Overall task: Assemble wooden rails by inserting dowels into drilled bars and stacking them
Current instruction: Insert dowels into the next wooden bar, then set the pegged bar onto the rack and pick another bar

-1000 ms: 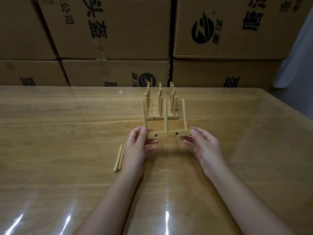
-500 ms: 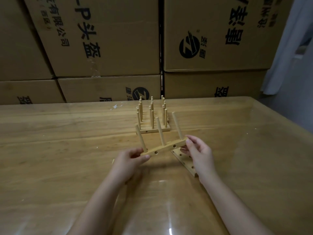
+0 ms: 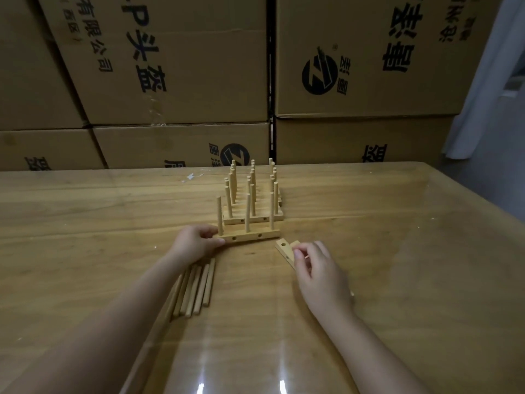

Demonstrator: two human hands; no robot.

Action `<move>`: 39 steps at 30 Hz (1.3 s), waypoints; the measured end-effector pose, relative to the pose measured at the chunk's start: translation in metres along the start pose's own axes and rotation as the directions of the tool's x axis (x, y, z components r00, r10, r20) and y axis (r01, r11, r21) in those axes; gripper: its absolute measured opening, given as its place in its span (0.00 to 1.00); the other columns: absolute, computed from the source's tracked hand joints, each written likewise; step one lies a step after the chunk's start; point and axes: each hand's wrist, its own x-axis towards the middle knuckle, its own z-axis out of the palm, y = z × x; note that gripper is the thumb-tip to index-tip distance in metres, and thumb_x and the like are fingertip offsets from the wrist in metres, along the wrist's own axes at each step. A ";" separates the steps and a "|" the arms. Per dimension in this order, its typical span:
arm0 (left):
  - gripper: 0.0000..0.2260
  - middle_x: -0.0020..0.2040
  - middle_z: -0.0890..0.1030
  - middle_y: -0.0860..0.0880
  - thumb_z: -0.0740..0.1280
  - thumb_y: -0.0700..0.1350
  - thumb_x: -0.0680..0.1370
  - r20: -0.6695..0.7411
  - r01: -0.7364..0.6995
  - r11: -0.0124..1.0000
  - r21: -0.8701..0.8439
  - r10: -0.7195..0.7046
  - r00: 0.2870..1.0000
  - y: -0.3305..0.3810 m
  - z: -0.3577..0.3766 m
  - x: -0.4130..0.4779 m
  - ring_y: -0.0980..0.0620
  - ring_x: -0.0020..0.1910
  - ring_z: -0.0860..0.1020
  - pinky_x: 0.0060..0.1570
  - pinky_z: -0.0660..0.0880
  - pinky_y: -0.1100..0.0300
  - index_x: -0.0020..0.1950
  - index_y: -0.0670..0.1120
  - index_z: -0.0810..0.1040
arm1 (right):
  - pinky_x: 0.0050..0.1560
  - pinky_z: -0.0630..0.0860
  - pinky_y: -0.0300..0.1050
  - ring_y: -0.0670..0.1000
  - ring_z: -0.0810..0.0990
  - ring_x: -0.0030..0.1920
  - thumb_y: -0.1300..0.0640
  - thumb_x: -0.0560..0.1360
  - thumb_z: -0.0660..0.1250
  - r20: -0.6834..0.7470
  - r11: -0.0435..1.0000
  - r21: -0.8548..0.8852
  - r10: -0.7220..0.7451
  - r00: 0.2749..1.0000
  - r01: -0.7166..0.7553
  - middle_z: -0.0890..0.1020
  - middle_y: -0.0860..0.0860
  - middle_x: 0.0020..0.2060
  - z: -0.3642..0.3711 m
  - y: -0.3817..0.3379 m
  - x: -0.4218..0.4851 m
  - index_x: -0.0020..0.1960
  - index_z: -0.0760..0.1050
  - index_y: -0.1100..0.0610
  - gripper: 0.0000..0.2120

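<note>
At frame centre the left hand (image 3: 196,243) curls its fingers round the left end of the three-dowel rail (image 3: 250,236), set on the table (image 3: 85,223) just before the finished rails (image 3: 253,220); loose dowels (image 3: 196,288) lie below it; the right hand (image 3: 318,268) hovers half curled over bare drilled bars (image 3: 284,248), grip unclear.

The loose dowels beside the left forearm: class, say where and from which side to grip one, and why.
Probably the rightmost dowel, pinched mid-length from above and its right: it lies flat on the table, that flank is free, its neighbours crowd the left, and the left hand, holding the rail, blocks the far ends.
</note>
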 end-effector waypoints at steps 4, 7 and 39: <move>0.21 0.61 0.78 0.44 0.71 0.46 0.75 -0.009 0.044 0.999 -0.015 -0.044 0.999 0.001 0.006 0.020 0.47 0.59 0.75 0.63 0.71 0.52 0.67 0.44 0.74 | 0.38 0.70 0.39 0.44 0.76 0.42 0.55 0.79 0.58 -0.036 0.999 0.028 0.017 0.999 -0.016 0.78 0.45 0.46 -0.001 0.001 0.000 0.52 0.77 0.55 0.09; 0.21 0.61 0.77 0.44 0.71 0.45 0.75 -0.049 0.030 0.999 0.018 -0.029 0.998 0.002 0.015 0.033 0.47 0.59 0.75 0.60 0.71 0.55 0.67 0.43 0.75 | 0.36 0.71 0.39 0.45 0.76 0.41 0.54 0.79 0.59 -0.031 0.999 0.034 0.018 0.999 -0.017 0.78 0.45 0.45 -0.001 -0.001 0.000 0.51 0.77 0.55 0.09; 0.01 0.37 0.78 0.50 0.65 0.41 0.78 -0.053 -0.085 0.849 -0.521 0.068 0.996 0.033 0.084 -0.103 0.58 0.31 0.76 0.33 0.73 0.65 0.48 0.47 0.75 | 0.58 0.65 0.51 0.55 0.68 0.62 0.39 0.77 0.53 0.086 0.750 -0.643 0.274 0.958 -0.156 0.70 0.53 0.63 -0.006 -0.005 0.000 0.61 0.74 0.56 0.25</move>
